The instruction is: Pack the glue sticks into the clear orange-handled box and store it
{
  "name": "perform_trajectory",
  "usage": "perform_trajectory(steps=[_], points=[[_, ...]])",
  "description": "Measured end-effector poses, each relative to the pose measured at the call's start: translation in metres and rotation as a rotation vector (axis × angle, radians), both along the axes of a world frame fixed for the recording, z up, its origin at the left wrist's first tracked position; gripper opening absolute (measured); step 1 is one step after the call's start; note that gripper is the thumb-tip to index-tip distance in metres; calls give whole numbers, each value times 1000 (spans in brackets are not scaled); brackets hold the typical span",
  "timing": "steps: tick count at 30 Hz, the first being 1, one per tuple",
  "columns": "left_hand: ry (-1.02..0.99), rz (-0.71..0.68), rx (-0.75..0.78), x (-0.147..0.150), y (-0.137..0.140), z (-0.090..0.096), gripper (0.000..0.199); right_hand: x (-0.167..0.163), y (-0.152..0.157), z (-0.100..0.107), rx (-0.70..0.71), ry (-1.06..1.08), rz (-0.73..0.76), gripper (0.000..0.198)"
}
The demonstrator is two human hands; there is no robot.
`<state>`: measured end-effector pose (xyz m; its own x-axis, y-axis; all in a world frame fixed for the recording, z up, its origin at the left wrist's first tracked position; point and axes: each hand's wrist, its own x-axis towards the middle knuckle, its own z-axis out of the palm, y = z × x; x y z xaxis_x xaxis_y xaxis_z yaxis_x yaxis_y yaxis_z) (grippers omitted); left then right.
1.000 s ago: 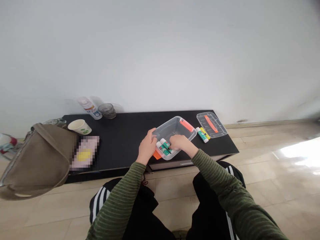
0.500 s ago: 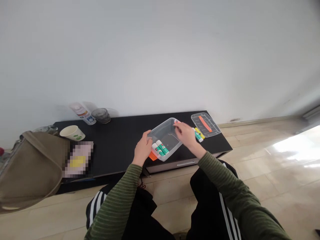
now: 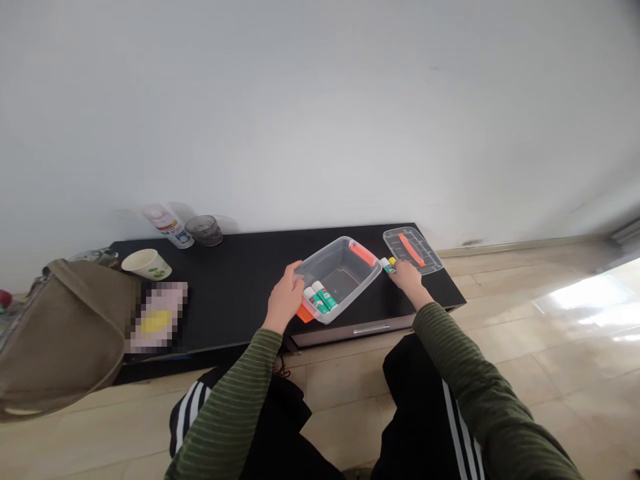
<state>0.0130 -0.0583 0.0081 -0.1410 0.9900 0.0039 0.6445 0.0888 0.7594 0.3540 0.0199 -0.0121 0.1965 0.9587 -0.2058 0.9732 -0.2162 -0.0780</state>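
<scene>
My left hand (image 3: 285, 298) grips the near-left rim of a clear plastic box (image 3: 357, 288), thumb over the edge. Two white-and-green glue sticks (image 3: 325, 295) lie side by side inside the box at its left end. To the right of the box, my right hand (image 3: 409, 278) has its fingers closed on another white-and-green glue stick (image 3: 388, 266), covering its lower part. A yellow stick (image 3: 393, 261) shows just behind that one, mostly hidden. The box has orange latches (image 3: 363, 253), both folded outward or lying along its ends.
The box's clear lid (image 3: 425, 252) with an orange handle lies at the right end of the black cabinet (image 3: 240, 287). Toward the left stand a glass (image 3: 205, 231), a spray can (image 3: 170, 228), a paper cup (image 3: 147, 265) and a brown bag (image 3: 70, 327).
My right hand has moved from the far right latch of the box out to the glue sticks beside it. My left hand stays on the box rim.
</scene>
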Motion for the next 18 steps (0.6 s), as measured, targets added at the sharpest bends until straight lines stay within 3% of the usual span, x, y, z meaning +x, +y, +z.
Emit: perform_trajectory(steps=[7,9,11,13,15,16,18], points=[[-3,0,-16,1,-1,1,55,-8,-3,-4,-44,37,-15,34],[3,10,-30,2,-1,5,55,-9,-6,3,93,105,-27,30],[7,15,-44,3,-3,8,55,-14,-11,16,354,211,-15,31],[11,10,-50,4,-3,11,55,-26,-20,33,633,332,54,35],[13,7,-44,5,-3,12,55,-46,-29,50,774,429,180,37],[13,7,-39,5,-3,12,55,-58,-33,58,762,453,254,36],[14,10,-28,5,-3,11,54,-86,-38,69,580,422,391,33]])
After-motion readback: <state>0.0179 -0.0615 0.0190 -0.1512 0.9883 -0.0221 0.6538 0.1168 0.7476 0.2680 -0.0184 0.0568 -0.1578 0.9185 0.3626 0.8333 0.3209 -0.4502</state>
